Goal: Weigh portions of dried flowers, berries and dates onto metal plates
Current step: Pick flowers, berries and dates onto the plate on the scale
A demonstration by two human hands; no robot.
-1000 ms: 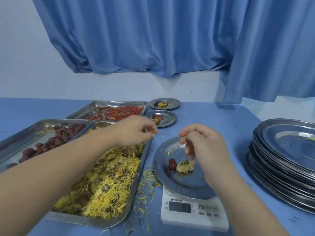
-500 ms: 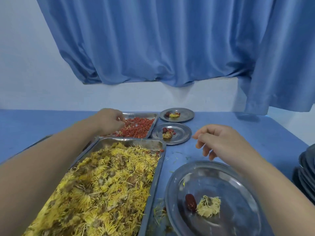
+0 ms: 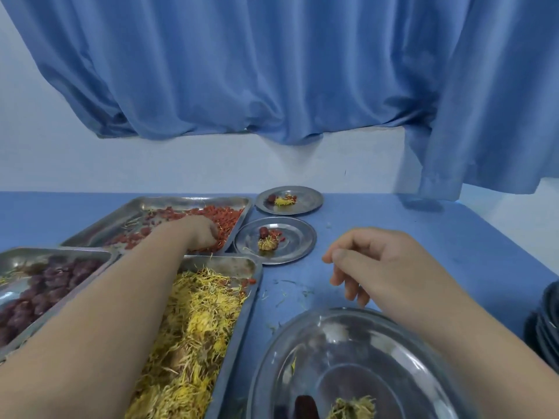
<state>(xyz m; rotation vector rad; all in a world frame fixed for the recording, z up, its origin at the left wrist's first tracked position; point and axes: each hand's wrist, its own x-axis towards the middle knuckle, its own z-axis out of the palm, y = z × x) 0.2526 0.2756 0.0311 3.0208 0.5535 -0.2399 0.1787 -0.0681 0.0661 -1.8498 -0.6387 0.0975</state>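
Note:
My left hand point(image 3: 198, 234) reaches across into the tray of red berries point(image 3: 225, 214), its fingers curled down among them. Whether it holds any berries is hidden. My right hand point(image 3: 369, 261) hovers loosely curled above the blue table, holding nothing, just beyond the near metal plate point(image 3: 348, 352). That plate carries one dark date point(image 3: 305, 405) and a tuft of yellow dried flowers point(image 3: 352, 408). A tray of yellow dried flowers point(image 3: 196, 337) lies under my left forearm. A tray of dark dates point(image 3: 45, 285) sits at the left.
Two small filled plates stand behind, one point(image 3: 299, 240) beside the berry tray and one point(image 3: 305, 201) farther back. A stack of plates point(image 3: 544, 322) shows at the right edge. Loose petals litter the table. A blue curtain hangs over the far wall.
My left hand moved from above the flower tray into the berry tray. My right hand lifted away from the near plate and now hovers beyond it. The camera tilted up, hiding the scale.

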